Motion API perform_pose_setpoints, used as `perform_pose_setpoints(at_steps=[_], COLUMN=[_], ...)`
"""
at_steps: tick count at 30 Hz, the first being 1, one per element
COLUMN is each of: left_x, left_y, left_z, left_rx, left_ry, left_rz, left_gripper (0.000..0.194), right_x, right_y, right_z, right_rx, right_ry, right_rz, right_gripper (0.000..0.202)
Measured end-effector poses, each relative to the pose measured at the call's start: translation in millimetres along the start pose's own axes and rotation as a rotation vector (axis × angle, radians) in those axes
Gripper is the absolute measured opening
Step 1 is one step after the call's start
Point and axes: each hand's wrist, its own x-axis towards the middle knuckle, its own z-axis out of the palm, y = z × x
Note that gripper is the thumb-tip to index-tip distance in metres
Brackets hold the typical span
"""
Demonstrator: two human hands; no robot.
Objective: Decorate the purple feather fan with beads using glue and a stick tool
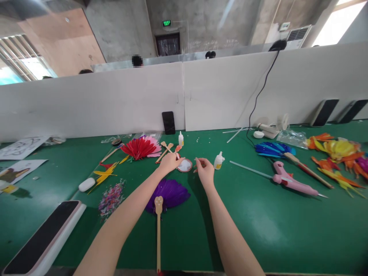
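My left hand is closed at the left edge of a small round dish with white contents; its fingertips are near an orange-red piece, and what they grip is unclear. Just right of the dish, my right hand has its fingers bent together, with anything between them too small to make out. A white glue bottle stands beside my right hand. Nearer to me lies a purple feather fan with a wooden handle. Behind my left hand are wooden sticks and a second small bottle.
Left: red feather fan, yellow feathers, colourful bits, white case, large phone on a white block. Right: pink glue gun, blue feather fan, orange and yellow feathers. A white partition stands behind.
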Motion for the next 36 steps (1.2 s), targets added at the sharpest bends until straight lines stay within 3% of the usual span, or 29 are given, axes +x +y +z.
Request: perform_pose_setpoints(at_steps=[10,17,27,36], left_x=[15,23,26,29], left_y=[-10,-4,3,-3], left_z=[8.4,20.4,17.9,20.3], left_rx=[0.077,0.120,0.197,0.171], left_ry=[0.019,0.039,0.055,0.049], left_rz=[-0.046,-0.075,-0.093,-0.104], left_gripper=[0.041,0.044,0.039,0.038], right_x=[2,0,1,-1], right_y=[6,6,7,3], right_z=[3,5,6,4], right_rx=[-0.044,-0.065,-0.047,-0.054], right_ry=[-0.006,0.002,-0.010,0.000], right_rz=[-0.022,-0.022,-0.002,0.012], right_gripper=[0.048,0.047,0.043,0.042])
